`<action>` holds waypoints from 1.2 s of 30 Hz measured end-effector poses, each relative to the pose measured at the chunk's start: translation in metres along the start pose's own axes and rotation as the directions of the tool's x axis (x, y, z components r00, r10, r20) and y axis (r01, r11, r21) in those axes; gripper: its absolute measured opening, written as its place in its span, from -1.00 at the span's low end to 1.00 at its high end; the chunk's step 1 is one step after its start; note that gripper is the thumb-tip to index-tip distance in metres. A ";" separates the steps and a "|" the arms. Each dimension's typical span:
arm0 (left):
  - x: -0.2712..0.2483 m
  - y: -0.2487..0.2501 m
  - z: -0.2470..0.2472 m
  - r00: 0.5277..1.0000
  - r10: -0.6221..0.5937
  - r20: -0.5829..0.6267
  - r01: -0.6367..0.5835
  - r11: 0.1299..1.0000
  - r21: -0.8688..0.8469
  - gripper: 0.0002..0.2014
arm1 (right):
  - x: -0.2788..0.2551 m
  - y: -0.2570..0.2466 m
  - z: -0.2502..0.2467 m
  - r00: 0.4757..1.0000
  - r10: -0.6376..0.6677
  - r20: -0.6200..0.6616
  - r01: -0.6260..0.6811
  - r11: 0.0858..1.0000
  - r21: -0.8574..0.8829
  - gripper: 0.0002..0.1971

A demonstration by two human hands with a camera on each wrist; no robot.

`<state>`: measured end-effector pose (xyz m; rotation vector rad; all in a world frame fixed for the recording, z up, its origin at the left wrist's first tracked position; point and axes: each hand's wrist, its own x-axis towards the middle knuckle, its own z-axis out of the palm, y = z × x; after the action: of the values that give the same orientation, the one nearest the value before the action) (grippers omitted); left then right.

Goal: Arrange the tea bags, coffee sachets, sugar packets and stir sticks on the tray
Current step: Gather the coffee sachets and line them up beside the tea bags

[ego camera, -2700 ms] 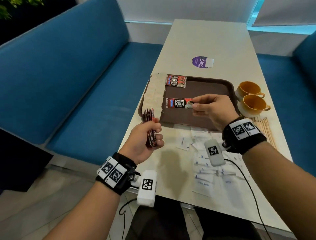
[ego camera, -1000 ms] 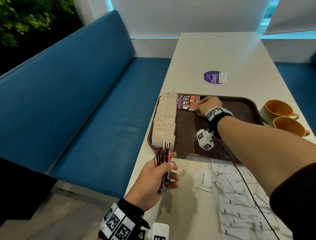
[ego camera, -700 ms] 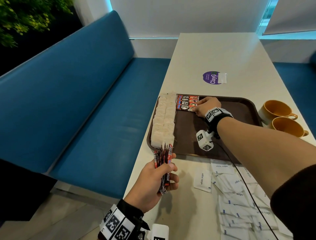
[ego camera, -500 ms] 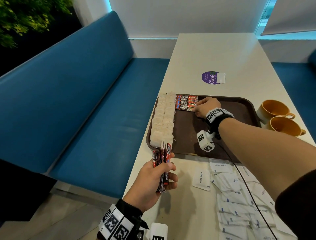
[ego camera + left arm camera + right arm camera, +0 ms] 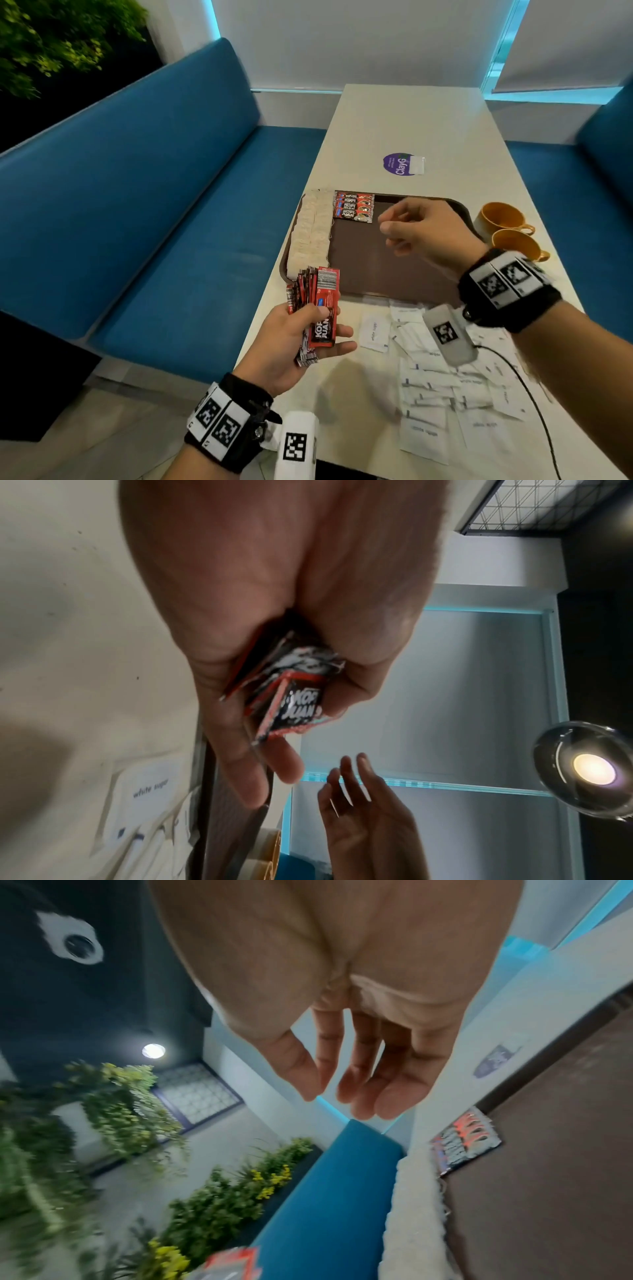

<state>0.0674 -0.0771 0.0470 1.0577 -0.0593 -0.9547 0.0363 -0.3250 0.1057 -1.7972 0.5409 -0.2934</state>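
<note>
— The left hand [image 5: 301, 339]?
— Gripping a fan of coffee sachets [image 5: 317, 308], long axes upright, barcodes up; the right hand [image 5: 424, 229] hovers empty, fingers loose.
— The tray [image 5: 383, 270]?
— Tea bags [image 5: 311, 233] along its left edge; four sachets [image 5: 354, 206] lying crosswise at the far corner; sugar packets [image 5: 442, 383] on the worktop [image 5: 411, 120].

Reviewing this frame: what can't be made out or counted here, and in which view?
- Coffee sachets in the left hand: fanned and overlapping in the head view, fingers cover them in the left wrist view; no count.
- Stir sticks: none visible; the right hand and its forearm cover that part of the table.
- Sugar packets: piled, print blurred, some cut by the frame edge.
- Tea bags: overlapping row, uncountable.
</note>
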 end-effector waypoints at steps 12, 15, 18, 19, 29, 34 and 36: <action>-0.040 -0.015 0.027 0.999 0.006 0.050 -0.017 0.974 0.225 -0.71 | -0.146 0.024 0.024 0.987 0.082 0.136 -0.112 0.967 0.229 -0.77; -0.044 -0.019 0.029 0.997 0.010 0.073 -0.028 0.965 0.259 -0.67 | -0.160 0.034 0.028 0.988 0.063 0.138 -0.095 0.968 0.232 -0.81; -0.046 -0.024 0.030 0.999 0.005 0.052 -0.019 0.964 0.266 -0.68 | -0.167 0.039 0.029 0.992 0.077 0.099 -0.106 0.941 0.322 -0.81; -0.046 -0.026 0.031 1.000 0.005 0.027 -0.011 0.967 0.253 -0.66 | -0.167 0.039 0.028 0.993 0.085 0.084 -0.110 0.925 0.364 -0.83; -0.049 -0.029 0.040 1.000 0.001 0.014 -0.003 0.990 0.140 -0.55 | -0.165 0.035 0.019 0.993 -0.041 0.113 0.024 0.989 0.145 -0.86; -0.044 -0.027 0.037 0.998 0.036 -0.043 -0.030 0.992 0.124 -0.65 | -0.168 0.033 0.014 0.960 -0.049 0.277 0.036 0.998 0.052 -0.82; -0.043 -0.027 0.035 0.998 0.059 -0.033 -0.054 0.988 0.144 -0.89 | -0.167 0.033 0.014 0.968 -0.046 0.247 0.037 0.998 0.042 -0.75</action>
<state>0.0077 -0.0765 0.0613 1.1993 -0.1275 -0.8888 -0.1083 -0.2366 0.0829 -1.7788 0.3189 -0.1037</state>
